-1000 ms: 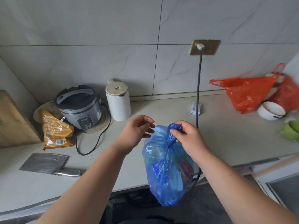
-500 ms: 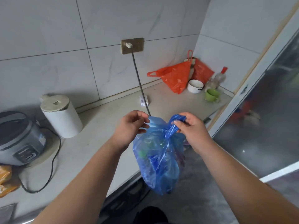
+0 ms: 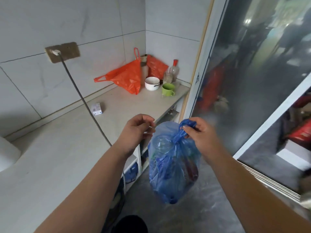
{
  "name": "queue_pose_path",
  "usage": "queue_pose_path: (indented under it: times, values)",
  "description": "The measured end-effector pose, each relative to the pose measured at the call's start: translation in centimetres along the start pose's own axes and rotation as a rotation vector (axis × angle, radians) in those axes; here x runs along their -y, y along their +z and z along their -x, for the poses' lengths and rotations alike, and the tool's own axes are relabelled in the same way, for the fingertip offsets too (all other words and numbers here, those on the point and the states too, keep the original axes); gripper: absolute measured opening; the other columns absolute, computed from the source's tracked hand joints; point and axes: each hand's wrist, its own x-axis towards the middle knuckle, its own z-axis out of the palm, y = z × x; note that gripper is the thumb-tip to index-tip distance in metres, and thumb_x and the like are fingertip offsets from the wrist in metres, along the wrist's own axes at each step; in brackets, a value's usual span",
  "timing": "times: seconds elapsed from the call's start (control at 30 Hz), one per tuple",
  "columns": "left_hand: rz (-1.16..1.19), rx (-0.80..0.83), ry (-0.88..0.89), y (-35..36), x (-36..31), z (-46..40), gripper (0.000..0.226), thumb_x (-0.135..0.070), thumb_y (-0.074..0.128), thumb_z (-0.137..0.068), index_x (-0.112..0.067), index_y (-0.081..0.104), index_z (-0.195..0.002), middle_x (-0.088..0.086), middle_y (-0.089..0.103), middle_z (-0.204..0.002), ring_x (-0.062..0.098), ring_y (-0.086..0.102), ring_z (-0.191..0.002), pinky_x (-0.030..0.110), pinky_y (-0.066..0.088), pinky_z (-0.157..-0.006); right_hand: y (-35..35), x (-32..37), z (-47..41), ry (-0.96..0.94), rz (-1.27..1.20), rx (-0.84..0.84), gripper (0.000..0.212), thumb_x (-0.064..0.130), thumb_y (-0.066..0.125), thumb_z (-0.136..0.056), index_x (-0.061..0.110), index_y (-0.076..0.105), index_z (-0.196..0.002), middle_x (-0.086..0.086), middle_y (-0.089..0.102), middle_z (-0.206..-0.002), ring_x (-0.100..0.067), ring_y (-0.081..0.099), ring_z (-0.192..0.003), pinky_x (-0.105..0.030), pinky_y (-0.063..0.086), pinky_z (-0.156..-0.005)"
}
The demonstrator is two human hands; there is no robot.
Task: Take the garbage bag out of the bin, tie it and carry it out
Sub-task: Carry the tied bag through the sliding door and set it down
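Note:
The blue translucent garbage bag (image 3: 173, 169) hangs in the air over the grey floor, full of bottles and packaging, with its top gathered into a knot. My right hand (image 3: 198, 133) is shut on the twisted blue neck and carries the bag's weight. To the left of the bag's top is my left hand (image 3: 137, 130), its fingers loosely curled and apart; the fingertips reach the bag's edge and nothing shows between them. No bin can be made out.
A countertop (image 3: 55, 148) runs along my left, with a small box (image 3: 96, 109), an orange bag (image 3: 127, 78), a white bowl (image 3: 152, 83) and a green mug (image 3: 168, 89). A cable (image 3: 80, 96) hangs from the wall socket. A glass sliding door (image 3: 252, 78) stands at right.
My view has swung to the right, away from the rice cooker and kettle and toward the glass door. The bag stays hanging from my right hand, my left hand still beside it.

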Motion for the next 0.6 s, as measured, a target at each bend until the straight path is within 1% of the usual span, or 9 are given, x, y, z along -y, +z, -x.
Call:
queue_pose_path:
  times: [0.1,0.17,0.27,0.33,0.4,0.47,0.5,0.53,0.6]
  values:
    - [0.006,0.03,0.005,6.3,0.6,-1.0,0.023,0.005,0.044,-0.092,-0.005,0.064,-0.097,0.007,0.067,-0.086,0.019,0.065,-0.075,0.028,0.055,-0.068,-6.4,-1.3,0.3,0.026,-0.005,-0.014,0.015,0.023,0.071,-0.08,0.034,0.072,-0.091,-0.003,0.077,-0.093,-0.02,0.074,-0.089,-0.035,0.061,-0.076]
    - [0.006,0.056,0.014,10.3,0.9,-1.7,0.025,0.003,0.045,-0.092,-0.01,0.066,-0.094,0.005,0.068,-0.084,0.019,0.066,-0.074,0.026,0.054,-0.066,-10.4,-1.9,0.5,0.043,-0.018,-0.036,0.022,0.015,0.071,-0.086,0.037,0.072,-0.09,-0.002,0.077,-0.094,-0.021,0.074,-0.092,-0.039,0.061,-0.081]
    - [0.008,0.112,-0.002,15.7,1.4,-2.2,0.031,-0.002,0.046,-0.091,-0.02,0.07,-0.085,0.002,0.07,-0.083,0.019,0.068,-0.076,0.026,0.054,-0.066,-15.5,-2.5,1.2,0.057,-0.051,-0.095,0.02,0.009,0.07,-0.088,0.028,0.072,-0.095,-0.009,0.076,-0.099,-0.024,0.074,-0.095,-0.035,0.061,-0.08]
    - [0.008,0.157,-0.017,18.9,1.8,-2.4,0.029,-0.003,0.048,-0.09,-0.02,0.071,-0.086,0.004,0.071,-0.085,0.02,0.068,-0.077,0.028,0.054,-0.066,-18.5,-3.0,2.0,0.068,-0.076,-0.141,0.017,0.006,0.07,-0.088,0.016,0.07,-0.102,-0.015,0.074,-0.103,-0.027,0.073,-0.097,-0.033,0.061,-0.078]
    - [0.009,0.193,-0.03,21.8,2.0,-2.7,0.025,-0.002,0.049,-0.09,-0.015,0.07,-0.092,0.005,0.071,-0.086,0.021,0.068,-0.078,0.031,0.055,-0.069,-21.4,-3.3,2.7,0.085,-0.082,-0.198,0.018,0.005,0.069,-0.088,0.011,0.069,-0.105,-0.017,0.073,-0.106,-0.028,0.072,-0.1,-0.038,0.06,-0.083]
    - [0.001,0.24,-0.034,24.4,2.2,-3.1,0.023,0.0,0.048,-0.089,-0.011,0.068,-0.095,0.003,0.07,-0.085,0.019,0.067,-0.077,0.032,0.055,-0.071,-23.9,-3.5,3.5,0.091,-0.087,-0.246,0.017,0.005,0.069,-0.088,0.014,0.07,-0.102,-0.019,0.073,-0.105,-0.031,0.071,-0.101,-0.043,0.059,-0.086]
    - [-0.002,0.261,-0.035,25.6,2.2,-3.3,0.023,0.0,0.048,-0.089,-0.01,0.067,-0.096,0.003,0.07,-0.085,0.019,0.067,-0.077,0.033,0.055,-0.071,-25.1,-3.6,3.8,0.088,-0.092,-0.27,0.018,0.004,0.069,-0.088,0.019,0.071,-0.097,-0.017,0.074,-0.103,-0.03,0.072,-0.098,-0.042,0.059,-0.084]
    - [-0.006,0.277,-0.038,26.6,2.3,-3.6,0.022,0.001,0.048,-0.089,-0.008,0.067,-0.098,0.003,0.07,-0.085,0.02,0.067,-0.077,0.034,0.055,-0.071,-26.2,-3.7,4.1,0.086,-0.103,-0.297,0.021,0.003,0.069,-0.087,0.023,0.072,-0.092,-0.014,0.076,-0.098,-0.028,0.073,-0.095,-0.039,0.06,-0.08]
    - [-0.008,0.303,-0.045,28.5,2.6,-4.3,0.021,0.001,0.048,-0.09,-0.004,0.065,-0.101,0.005,0.07,-0.086,0.021,0.067,-0.078,0.034,0.055,-0.071,-28.3,-4.0,4.4,0.09,-0.133,-0.344,0.024,0.0,0.068,-0.087,0.023,0.073,-0.088,-0.006,0.077,-0.088,-0.022,0.074,-0.086,-0.03,0.06,-0.071]
